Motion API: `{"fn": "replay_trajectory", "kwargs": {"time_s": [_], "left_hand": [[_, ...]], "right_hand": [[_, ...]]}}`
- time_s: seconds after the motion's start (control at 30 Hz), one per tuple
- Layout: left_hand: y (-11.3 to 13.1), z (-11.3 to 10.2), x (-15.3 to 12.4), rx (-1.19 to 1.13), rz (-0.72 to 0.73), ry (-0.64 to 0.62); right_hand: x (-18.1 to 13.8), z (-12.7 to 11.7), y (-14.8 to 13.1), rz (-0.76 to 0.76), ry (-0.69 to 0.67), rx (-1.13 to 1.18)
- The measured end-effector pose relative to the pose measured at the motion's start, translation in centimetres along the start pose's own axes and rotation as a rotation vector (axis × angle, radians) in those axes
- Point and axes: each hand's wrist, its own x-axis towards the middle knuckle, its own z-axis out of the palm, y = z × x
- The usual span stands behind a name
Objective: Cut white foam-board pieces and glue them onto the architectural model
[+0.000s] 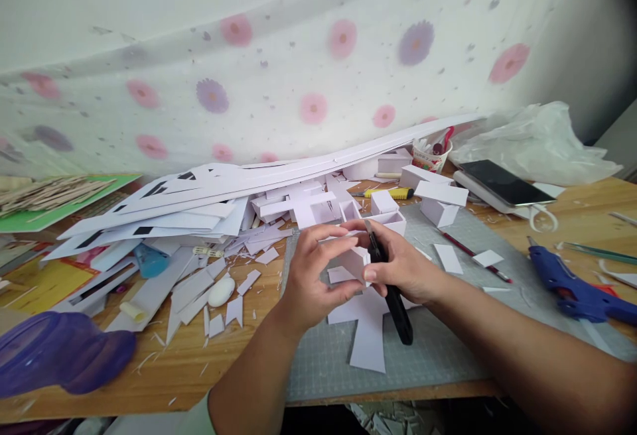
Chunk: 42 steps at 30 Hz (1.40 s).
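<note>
Over the cutting mat, my two hands meet around a small folded-looking white board piece (354, 262). My left hand (318, 276) is curved about its left side, thumb by the lower edge and fingertips near the top. In my right hand (403, 256) is a black utility knife (398, 312), its handle slanting down toward me, while the thumb presses the right end of the white piece. Part of that piece is hidden by my fingers. Below lies a flat cross-shaped white board cutout (369, 339) on the grey-green cutting mat (428, 355).
Small white board boxes (438, 209) and a yellow utility knife (393, 193) lie behind my hands. To the right are a pencil (472, 254), a blue glue gun (572, 282) and a phone (505, 182). Board scraps (199, 289) and a purple container (64, 352) occupy the left.
</note>
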Motion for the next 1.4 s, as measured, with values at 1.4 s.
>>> {"fn": "replay_trajectory", "kwargs": {"time_s": [1.4], "left_hand": [[-0.9, 0.8, -1.1, -0.292, -0.375, -0.058]], "right_hand": [[-0.4, -0.2, -0.8, -0.289, 0.149, -0.449]]}}
